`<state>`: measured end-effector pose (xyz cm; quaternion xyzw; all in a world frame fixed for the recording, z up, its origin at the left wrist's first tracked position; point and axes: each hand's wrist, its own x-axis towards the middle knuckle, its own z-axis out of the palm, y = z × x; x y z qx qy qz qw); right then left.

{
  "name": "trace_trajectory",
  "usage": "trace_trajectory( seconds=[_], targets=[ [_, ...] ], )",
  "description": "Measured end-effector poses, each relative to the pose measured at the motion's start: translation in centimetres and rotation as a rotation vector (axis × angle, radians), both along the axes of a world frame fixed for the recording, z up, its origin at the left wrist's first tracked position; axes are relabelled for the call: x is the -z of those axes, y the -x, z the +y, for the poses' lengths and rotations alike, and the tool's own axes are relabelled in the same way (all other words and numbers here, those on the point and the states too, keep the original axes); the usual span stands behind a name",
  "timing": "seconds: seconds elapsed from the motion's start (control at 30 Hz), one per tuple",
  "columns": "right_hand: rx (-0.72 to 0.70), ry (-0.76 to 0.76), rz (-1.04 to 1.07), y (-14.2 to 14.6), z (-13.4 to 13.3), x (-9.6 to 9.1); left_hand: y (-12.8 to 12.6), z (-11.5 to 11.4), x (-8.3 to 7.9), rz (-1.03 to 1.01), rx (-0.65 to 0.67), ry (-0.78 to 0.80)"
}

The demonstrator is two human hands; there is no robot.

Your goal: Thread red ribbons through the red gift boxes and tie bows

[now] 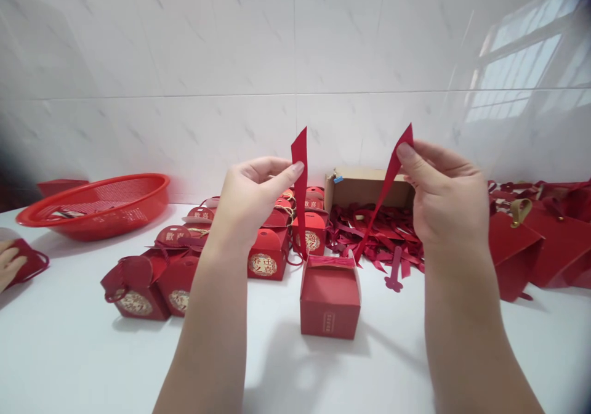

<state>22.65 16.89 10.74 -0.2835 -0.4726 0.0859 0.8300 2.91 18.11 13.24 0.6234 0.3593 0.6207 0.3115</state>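
A small red gift box stands upright on the white table in front of me. A red ribbon runs across its top, and both ends rise from it in a V. My left hand pinches one end between thumb and finger, with the pointed tip sticking up above. The other end is pinched by my right hand, also with its tip showing. Both hands are raised above the box, well apart, and neither touches it. The ribbon looks pulled fairly straight on both sides.
Behind the box lies an open cardboard carton with a heap of ribbons spilling out. Several patterned gift boxes stand left, others right. A red plastic basket sits back left. Another person's hand shows at the left edge.
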Motion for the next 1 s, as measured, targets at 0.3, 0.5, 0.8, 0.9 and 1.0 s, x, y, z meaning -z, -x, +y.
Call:
trace_trajectory(
  seconds=[0.3,0.5,0.8,0.9,1.0],
  targets=[
    [0.023,-0.088,0.034,-0.8,0.1,0.1,0.5,0.8,0.4,-0.045,-0.052,-0.123],
    [0.064,-0.122,0.041,-1.5,1.0,0.2,0.6,1.3,0.5,-0.029,-0.049,-0.100],
    [0.072,-0.080,0.087,-1.6,1.9,0.6,0.7,1.8,0.6,-0.070,-0.005,-0.058],
    [0.022,-0.040,0.021,-1.6,1.6,0.6,0.6,1.9,0.7,-0.060,0.023,-0.075],
    [-0.014,-0.017,-0.030,-0.9,1.2,0.4,0.3,2.1,0.9,-0.035,0.049,-0.113]
  ],
)
